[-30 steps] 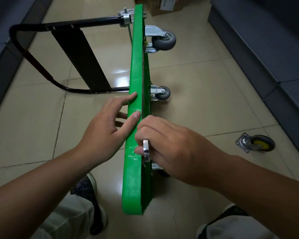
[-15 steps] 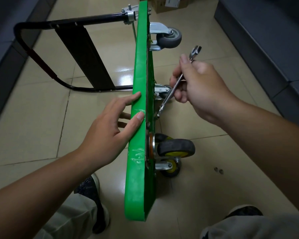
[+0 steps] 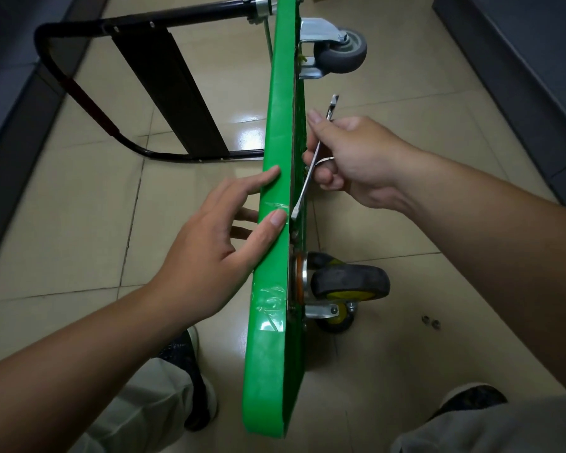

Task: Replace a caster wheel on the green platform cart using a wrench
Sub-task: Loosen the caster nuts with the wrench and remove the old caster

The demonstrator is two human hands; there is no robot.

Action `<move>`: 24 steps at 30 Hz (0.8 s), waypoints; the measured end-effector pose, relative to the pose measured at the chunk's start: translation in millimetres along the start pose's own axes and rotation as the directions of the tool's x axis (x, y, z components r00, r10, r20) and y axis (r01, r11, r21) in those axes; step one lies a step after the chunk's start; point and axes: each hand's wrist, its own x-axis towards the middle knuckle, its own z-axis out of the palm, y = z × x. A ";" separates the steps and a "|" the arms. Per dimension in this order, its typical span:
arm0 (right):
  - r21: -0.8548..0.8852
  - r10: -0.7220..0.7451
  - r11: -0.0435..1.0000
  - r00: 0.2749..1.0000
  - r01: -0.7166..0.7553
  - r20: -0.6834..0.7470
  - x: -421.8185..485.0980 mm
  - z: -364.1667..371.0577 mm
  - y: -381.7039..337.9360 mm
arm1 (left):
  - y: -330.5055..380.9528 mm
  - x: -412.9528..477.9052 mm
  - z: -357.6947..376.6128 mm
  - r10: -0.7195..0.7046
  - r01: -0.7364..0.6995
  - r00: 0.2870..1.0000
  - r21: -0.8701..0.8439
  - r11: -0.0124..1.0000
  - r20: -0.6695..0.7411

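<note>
My left hand [image 3: 209, 243] steadies the upended green platform cart [image 3: 268, 338], fingers straight on its edge. To its right, my right hand [image 3: 356, 161] grips the wrench [image 3: 307, 178]. Its shaft slants near-left, head touching the underside just beyond the black caster [image 3: 350, 282].

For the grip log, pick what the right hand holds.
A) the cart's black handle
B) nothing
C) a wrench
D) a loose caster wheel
C: the right hand curls its fingers round the silver wrench, whose lower end meets the underside of the green platform cart.
</note>
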 end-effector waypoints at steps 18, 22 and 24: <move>-0.032 0.074 0.997 0.997 -0.074 -0.011 6.5 4.0 15.8 | -0.1 -0.5 -0.5 -0.003 0.003 1.000 0.017 1.000 0.009; -0.041 0.051 0.998 0.999 -0.051 0.004 7.6 6.2 19.1 | 0.5 -0.2 -0.2 -0.006 0.006 1.000 0.014 1.000 0.003; -0.056 0.024 0.998 1.000 -0.023 0.009 7.0 6.6 17.4 | 0.6 -0.3 0.0 -0.006 0.006 1.000 0.012 1.000 0.002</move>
